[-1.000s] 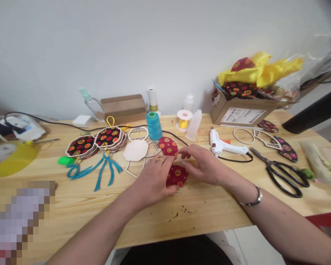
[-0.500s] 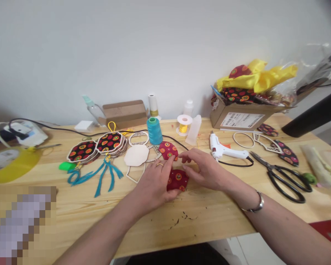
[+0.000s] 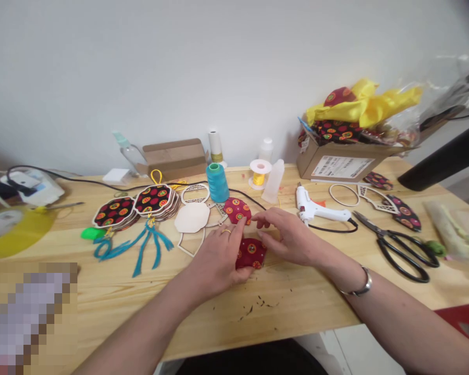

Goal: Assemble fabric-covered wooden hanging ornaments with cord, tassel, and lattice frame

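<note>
My left hand [image 3: 220, 253] grips a dark red patterned fabric piece [image 3: 251, 253], its thumb at the lower edge and its fingers along the upper left. My right hand [image 3: 287, 237] has curled fingers at the upper right edge of that piece; whether they pinch anything is too small to tell. Just beyond the fingertips lies a round red patterned piece [image 3: 237, 210]. A plain pale wooden shape [image 3: 192, 217] and openwork frames lie left of it, near a blue thread cone [image 3: 218, 183].
A white glue gun [image 3: 316, 208] and black scissors [image 3: 402, 247] lie at the right. Behind stands a cardboard box [image 3: 332, 160] with fabric. At the left are stacked patterned ornaments [image 3: 153, 200] with blue tassels. A black cable crosses the back.
The view has shifted slightly, so things on the table sit a little further left. Both hands keep nearly the same pose around the red piece.
</note>
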### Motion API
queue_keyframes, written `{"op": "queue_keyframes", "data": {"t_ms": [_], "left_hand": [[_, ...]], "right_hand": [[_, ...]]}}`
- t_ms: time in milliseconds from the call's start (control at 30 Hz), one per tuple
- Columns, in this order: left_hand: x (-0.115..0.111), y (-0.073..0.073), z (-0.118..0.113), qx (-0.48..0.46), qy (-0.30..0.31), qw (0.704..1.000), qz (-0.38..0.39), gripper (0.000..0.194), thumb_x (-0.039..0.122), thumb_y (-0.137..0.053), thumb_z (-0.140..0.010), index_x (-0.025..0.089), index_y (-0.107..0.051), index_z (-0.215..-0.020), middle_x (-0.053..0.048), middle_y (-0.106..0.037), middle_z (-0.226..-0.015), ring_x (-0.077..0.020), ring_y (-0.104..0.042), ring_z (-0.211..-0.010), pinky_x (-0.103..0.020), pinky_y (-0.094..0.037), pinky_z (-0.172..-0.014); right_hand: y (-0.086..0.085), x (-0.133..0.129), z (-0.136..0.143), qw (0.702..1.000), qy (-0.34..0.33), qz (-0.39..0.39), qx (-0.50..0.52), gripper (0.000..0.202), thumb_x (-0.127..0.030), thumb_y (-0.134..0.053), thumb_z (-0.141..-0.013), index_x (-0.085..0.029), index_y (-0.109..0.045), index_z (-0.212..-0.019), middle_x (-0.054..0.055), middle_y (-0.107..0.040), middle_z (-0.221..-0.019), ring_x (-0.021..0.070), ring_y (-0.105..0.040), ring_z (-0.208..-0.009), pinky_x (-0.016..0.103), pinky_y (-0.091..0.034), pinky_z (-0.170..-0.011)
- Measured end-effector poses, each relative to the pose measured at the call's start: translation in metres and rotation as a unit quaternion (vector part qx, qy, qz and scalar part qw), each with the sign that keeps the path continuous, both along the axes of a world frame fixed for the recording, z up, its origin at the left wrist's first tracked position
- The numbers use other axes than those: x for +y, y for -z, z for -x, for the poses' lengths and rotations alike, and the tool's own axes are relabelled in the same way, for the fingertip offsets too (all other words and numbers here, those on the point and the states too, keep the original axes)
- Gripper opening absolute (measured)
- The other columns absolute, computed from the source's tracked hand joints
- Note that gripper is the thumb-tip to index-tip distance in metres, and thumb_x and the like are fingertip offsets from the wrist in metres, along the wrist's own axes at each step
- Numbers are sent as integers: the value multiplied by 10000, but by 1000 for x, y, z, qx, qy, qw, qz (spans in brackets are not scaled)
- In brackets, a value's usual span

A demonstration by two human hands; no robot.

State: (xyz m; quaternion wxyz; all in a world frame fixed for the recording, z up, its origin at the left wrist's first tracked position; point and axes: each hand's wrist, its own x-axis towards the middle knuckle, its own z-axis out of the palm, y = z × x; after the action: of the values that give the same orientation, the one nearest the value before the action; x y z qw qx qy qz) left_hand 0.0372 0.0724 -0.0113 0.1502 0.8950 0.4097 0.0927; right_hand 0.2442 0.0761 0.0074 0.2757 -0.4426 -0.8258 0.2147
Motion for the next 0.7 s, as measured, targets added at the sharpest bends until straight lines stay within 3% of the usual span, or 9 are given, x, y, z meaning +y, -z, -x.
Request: {"op": "queue_keyframes", "data": {"t_ms": [167,300,433,567,700], "left_hand": [[1,1,0,-22,0,1000,-4,882,407,-647,-739,157,-177,-1443,-166,-586,-1190,-347,-564,-1081,-500,-439,-918],[4,-7,0,-59,-53,996,30,904,418,-655,-727,139,-180,-1444,-160,-603,-1151,-338,-576,-1038,-485,-451,-884],[5,-17,0,-165,-124,974,91,905,411,-699,-685,206,-234,-1434,-89,-603,-1123,-266,-594,-962,-421,-470,-852],[4,-23,-3,-300,-188,914,196,928,394,-745,-626,217,-295,-1419,-55,-583,-1082,-179,-581,-805,-360,-489,-762],[8,-22,-3,-440,-189,794,374,836,353,-721,-641,171,-371,-1378,-72,-605,-1037,-185,-590,-829,-313,-474,-660]], "right_hand": [[2,1,-1,1000,6,-2,28,256,-147,-519,-818,-165,-596,-1061,64,-658,-893,176,-603,-815,336,-488,-745],[5,2,0,995,40,4,94,258,-180,-517,-847,-167,-597,-1092,63,-674,-900,157,-611,-796,297,-485,-687],[4,3,0,984,53,63,156,243,-227,-473,-903,-182,-603,-1103,56,-700,-934,151,-629,-805,287,-487,-673],[3,5,-1,965,36,142,220,335,-396,-410,-957,-184,-619,-1111,68,-700,-1029,169,-638,-916,320,-505,-764],[4,6,-1,945,-27,194,263,440,-501,-388,-950,-185,-620,-1148,82,-685,-1085,182,-627,-976,326,-508,-781]]}}
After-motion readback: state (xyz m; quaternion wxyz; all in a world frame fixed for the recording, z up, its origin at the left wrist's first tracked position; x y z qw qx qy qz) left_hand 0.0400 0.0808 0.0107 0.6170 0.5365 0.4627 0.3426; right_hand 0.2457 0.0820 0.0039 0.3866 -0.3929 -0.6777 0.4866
